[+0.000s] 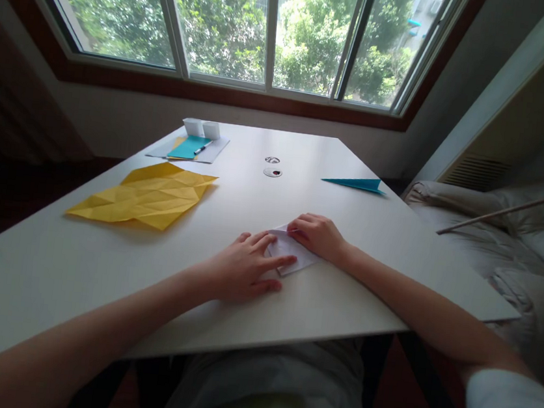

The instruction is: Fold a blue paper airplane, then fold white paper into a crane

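Observation:
A small folded white paper [289, 256] lies on the white table [319, 307] in front of me. My left hand [245, 268] rests flat on the table with its fingers pressing the paper's left side. My right hand [316, 235] is curled over the paper's upper right part, fingertips pinching or pressing a fold there. Most of the paper is hidden under the two hands.
A creased yellow paper sheet [148, 195] lies to the left. A teal paper plane [355, 183] sits at the far right. At the back are grey and teal sheets [188, 148], a pen, two white cups [202, 128] and two round table holes [272, 172]. A bed [517, 251] is right.

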`<action>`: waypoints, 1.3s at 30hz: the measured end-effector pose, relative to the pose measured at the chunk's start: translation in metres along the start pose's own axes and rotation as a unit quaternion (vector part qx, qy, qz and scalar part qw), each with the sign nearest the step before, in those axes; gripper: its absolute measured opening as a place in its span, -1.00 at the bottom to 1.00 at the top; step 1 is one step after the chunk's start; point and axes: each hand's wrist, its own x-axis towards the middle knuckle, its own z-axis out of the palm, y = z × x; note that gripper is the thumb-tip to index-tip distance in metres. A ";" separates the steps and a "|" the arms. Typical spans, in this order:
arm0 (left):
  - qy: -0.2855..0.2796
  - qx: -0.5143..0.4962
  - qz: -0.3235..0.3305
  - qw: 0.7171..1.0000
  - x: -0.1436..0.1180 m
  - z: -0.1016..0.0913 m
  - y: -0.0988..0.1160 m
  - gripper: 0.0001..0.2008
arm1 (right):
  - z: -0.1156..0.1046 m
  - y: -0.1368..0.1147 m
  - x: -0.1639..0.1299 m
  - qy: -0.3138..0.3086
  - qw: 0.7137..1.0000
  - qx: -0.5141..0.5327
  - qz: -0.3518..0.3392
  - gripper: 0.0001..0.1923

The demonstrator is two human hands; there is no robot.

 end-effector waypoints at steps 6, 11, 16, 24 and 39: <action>0.005 0.005 -0.006 1.000 -0.002 0.002 0.000 -0.49 | -0.008 0.008 -0.005 -0.018 0.996 -0.006 -0.084 -0.76; 0.000 0.011 -0.026 1.000 -0.002 0.001 0.000 -0.43 | -0.012 0.012 -0.008 -0.040 0.992 -0.013 -0.117 -0.71; -0.001 -0.011 -0.018 1.000 -0.001 0.004 -0.005 -0.40 | -0.011 0.010 -0.008 -0.054 0.992 -0.026 -0.115 -0.68; -0.011 -0.001 -0.028 1.000 0.000 0.006 -0.005 -0.41 | -0.026 0.012 -0.007 -0.114 0.985 0.005 -0.129 -0.71; -0.007 0.023 -0.074 0.997 -0.001 -0.001 0.001 -0.39 | -0.035 0.009 -0.007 -0.151 0.984 0.032 -0.088 -0.78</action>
